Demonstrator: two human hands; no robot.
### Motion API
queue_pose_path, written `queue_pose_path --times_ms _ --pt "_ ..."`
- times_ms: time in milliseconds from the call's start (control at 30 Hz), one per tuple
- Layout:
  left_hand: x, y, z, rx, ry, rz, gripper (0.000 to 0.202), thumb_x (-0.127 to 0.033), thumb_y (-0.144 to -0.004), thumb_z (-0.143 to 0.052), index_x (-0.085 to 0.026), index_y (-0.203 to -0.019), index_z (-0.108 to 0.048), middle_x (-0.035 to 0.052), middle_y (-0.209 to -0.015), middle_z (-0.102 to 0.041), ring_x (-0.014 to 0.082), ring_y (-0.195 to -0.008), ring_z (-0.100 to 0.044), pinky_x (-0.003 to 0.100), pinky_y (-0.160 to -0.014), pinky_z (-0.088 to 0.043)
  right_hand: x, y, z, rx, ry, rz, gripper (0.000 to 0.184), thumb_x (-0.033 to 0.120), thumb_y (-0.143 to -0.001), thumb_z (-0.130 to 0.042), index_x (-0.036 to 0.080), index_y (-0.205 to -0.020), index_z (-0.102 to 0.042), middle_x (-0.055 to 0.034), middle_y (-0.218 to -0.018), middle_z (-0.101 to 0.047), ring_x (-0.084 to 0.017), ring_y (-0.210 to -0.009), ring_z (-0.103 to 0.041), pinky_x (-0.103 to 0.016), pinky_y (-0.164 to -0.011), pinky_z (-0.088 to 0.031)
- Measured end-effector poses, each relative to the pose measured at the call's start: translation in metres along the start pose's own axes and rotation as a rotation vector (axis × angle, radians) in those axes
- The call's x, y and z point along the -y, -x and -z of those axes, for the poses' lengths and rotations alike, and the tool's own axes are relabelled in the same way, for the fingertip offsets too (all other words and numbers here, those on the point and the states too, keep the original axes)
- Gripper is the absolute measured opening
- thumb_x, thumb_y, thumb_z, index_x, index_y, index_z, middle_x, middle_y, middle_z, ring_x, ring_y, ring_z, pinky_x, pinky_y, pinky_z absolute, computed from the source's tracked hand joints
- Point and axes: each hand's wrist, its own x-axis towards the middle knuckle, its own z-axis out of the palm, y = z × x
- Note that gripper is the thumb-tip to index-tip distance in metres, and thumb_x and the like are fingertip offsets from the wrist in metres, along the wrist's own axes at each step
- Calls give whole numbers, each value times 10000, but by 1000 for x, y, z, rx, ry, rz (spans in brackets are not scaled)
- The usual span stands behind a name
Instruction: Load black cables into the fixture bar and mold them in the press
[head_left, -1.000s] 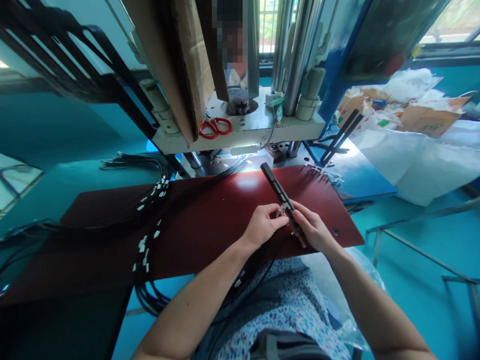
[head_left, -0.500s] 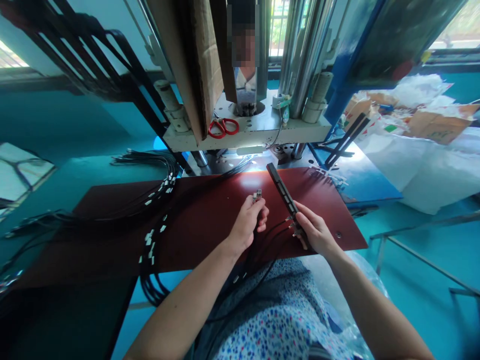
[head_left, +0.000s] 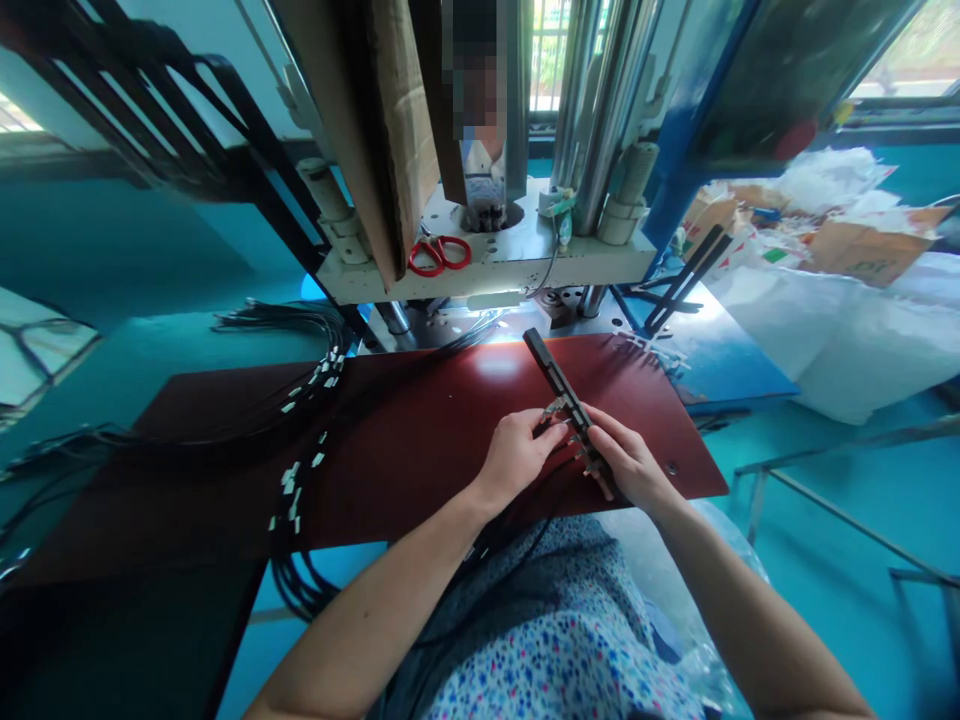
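Note:
A long black slotted bar [head_left: 556, 376] lies tilted on the dark red board [head_left: 420, 430]. My right hand [head_left: 628, 461] is closed round its near end and holds it steady. My left hand [head_left: 516, 455] pinches a small metal connector [head_left: 553, 407] on the end of a black cable and presses it against the bar's left side. More black cables [head_left: 517, 500] run from the bar down over the board's edge to my lap.
A bundle of black cables with white tags [head_left: 300, 420] crosses the board's left part. Behind stands a press machine with a white plate [head_left: 525, 262] and red scissors [head_left: 435, 254]. Another person sits beyond it. Cardboard boxes [head_left: 855, 240] and white bags are at the right.
Half a second ago my left hand was lifted away from the bar with a connector in its fingers. It has moved right and brought the connector to the bar. The right hand stayed put.

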Motion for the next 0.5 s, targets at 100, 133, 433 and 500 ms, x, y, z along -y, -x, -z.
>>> queue_pose_path --times_ms 100,133,433,500 --pt "-1 0 0 41 55 28 274 -365 -781 -537 -138 -652 -621 4 -624 -603 128 -602 -527 224 -561 -366 -1 1 0 1 9 1 577 505 -859 -519 203 -1344 -439 36 -546 -547 -83 -361 -466 -145 -262 -365" --pt "-1 0 -1 57 112 53 271 -369 -768 -549 -137 -644 -616 -3 -603 -584 120 -580 -511 219 -540 -355 0 1 0 -1 15 0 578 507 -859 -518 201 -1343 -441 34 -546 -545 -86 -364 -470 -146 -263 -365" --pt "-4 -4 -7 54 459 297 225 -334 -638 -640 -144 -562 -548 -61 -463 -405 50 -405 -319 203 -426 -232 8 1 -3 43 206 39 541 492 -895 -457 214 -1358 -428 44 -520 -517 -69 -327 -418 -163 -292 -373" --pt "0 -4 -6 55 413 233 249 -369 -672 -630 -143 -594 -561 -51 -485 -434 59 -424 -349 206 -437 -249 8 0 -4 50 209 35 536 489 -896 -458 214 -1356 -430 47 -515 -511 -66 -322 -414 -155 -284 -359"
